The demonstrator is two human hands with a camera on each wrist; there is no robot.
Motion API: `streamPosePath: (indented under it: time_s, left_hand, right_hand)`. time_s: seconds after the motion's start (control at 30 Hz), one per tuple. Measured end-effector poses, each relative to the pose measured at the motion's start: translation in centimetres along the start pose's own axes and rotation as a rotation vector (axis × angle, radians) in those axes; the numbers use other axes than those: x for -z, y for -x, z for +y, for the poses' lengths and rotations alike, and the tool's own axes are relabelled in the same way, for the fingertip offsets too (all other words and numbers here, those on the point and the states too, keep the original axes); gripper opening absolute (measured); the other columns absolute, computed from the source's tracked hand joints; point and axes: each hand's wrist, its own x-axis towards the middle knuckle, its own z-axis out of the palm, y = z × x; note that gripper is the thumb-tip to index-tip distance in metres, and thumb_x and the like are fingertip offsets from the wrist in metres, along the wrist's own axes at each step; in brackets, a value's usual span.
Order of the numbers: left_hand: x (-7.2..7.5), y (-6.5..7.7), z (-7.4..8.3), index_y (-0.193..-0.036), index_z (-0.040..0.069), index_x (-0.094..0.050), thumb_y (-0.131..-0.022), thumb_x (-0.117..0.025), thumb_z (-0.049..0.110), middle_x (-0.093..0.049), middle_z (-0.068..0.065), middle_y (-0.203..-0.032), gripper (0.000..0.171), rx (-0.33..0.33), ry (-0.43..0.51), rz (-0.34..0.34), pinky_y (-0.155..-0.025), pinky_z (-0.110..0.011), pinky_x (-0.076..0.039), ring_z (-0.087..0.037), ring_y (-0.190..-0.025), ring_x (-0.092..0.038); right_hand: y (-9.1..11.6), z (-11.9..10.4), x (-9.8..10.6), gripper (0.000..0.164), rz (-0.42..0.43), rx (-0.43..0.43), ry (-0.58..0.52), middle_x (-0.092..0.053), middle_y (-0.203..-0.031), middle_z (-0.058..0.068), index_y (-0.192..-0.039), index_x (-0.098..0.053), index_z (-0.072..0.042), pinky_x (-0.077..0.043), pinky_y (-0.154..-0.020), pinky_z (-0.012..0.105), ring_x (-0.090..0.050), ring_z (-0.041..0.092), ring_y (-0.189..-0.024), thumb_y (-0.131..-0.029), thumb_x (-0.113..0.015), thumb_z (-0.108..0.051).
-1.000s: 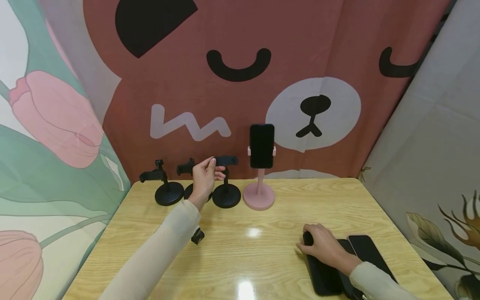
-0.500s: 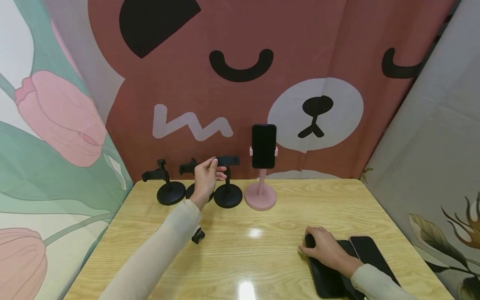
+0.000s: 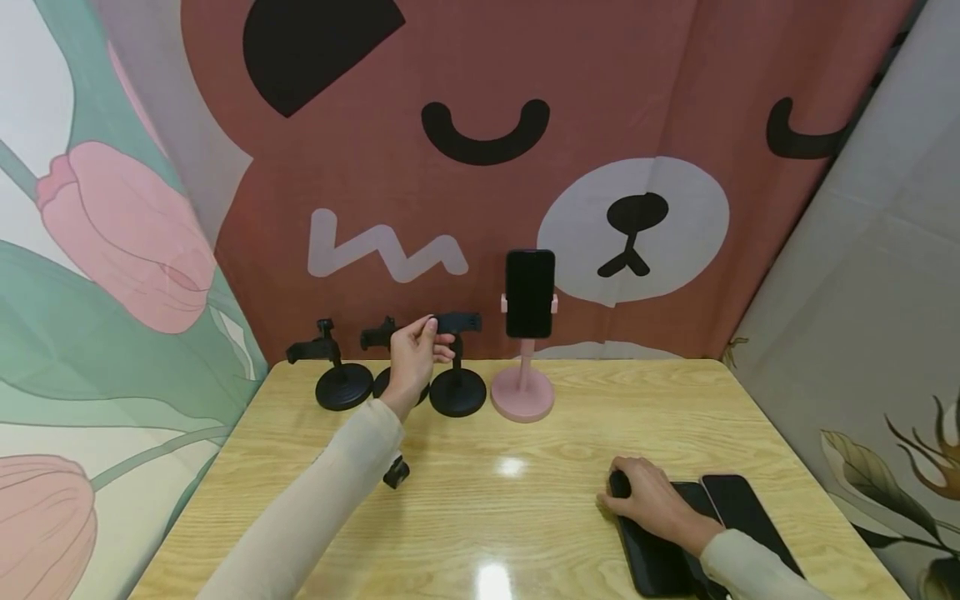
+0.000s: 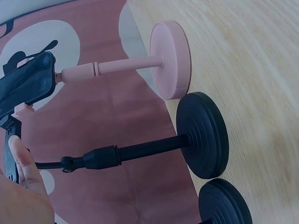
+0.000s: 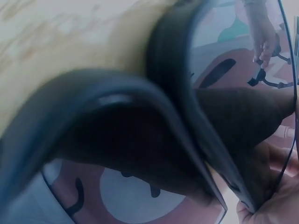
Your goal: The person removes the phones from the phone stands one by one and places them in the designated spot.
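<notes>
In the head view my left hand pinches the holder clamp of a black phone stand at the table's back. The left wrist view has the thumb and fingers at that clamp, with the stand's pole running to its round base. At front right, my right hand grips the upper end of a black phone, fingers curled over its top edge. Two more dark phones, a middle one and an outer one, lie beside it. Up close, the right wrist view shows fingers by glossy, reflecting screens.
A pink stand holding an upright phone is right of the gripped stand. Another black stand is at far left; one between is partly behind my left hand. A small black object shows beside my left forearm.
The head view has shifted slightly. Both hands keep the same holds, and the stands stay where they were.
</notes>
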Motion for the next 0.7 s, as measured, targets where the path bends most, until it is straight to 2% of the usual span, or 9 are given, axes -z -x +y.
streamPosePath:
  time_s: [0.13, 0.23, 0.5, 0.7]
  left_hand:
    - [0.05, 0.0, 0.0, -0.149, 0.004, -0.048, -0.107, -0.049, 0.026, -0.07, -0.034, -0.109, 0.047, 0.001, -0.004, -0.008, -0.061, -0.024, -0.06, -0.007, -0.056, -0.068]
    - [0.09, -0.02, 0.01, -0.149, 0.003, -0.048, -0.107, -0.049, 0.025, -0.07, -0.034, -0.108, 0.047, 0.0, 0.002, -0.009, -0.061, -0.024, -0.06, -0.008, -0.056, -0.067]
    - [0.15, -0.15, 0.05, -0.146, 0.003, -0.05, -0.106, -0.051, 0.023, -0.075, -0.013, -0.088, 0.045, -0.012, 0.009, 0.0, -0.059, -0.024, -0.06, -0.009, -0.055, -0.068]
    - [0.2, -0.17, 0.02, -0.147, 0.004, -0.05, -0.106, -0.051, 0.024, -0.075, -0.018, -0.093, 0.046, 0.0, 0.014, -0.016, -0.059, -0.024, -0.06, -0.011, -0.056, -0.068]
  right_hand:
    - [-0.04, 0.22, -0.19, 0.032, 0.002, 0.01, -0.009, -0.062, -0.083, -0.003, -0.086, -0.061, -0.018, -0.036, -0.067, 0.035, -0.052, 0.014, -0.078, -0.081, -0.083, -0.041]
    - [-0.08, 0.41, -0.36, 0.032, 0.008, 0.017, -0.013, -0.062, -0.084, -0.004, -0.086, -0.062, -0.019, -0.037, -0.068, 0.035, -0.052, 0.014, -0.079, -0.08, -0.084, -0.042]
    - [-0.26, 0.85, -0.76, 0.03, 0.024, 0.062, -0.02, -0.062, -0.087, -0.004, -0.086, -0.062, -0.022, -0.04, -0.071, 0.034, -0.053, 0.013, -0.082, -0.081, -0.083, -0.043]
    - [-0.02, 1.05, -0.74, 0.034, 0.03, 0.071, 0.01, -0.062, -0.094, -0.004, -0.09, -0.064, -0.023, -0.044, -0.079, 0.04, -0.054, 0.014, -0.091, -0.08, -0.082, -0.05]
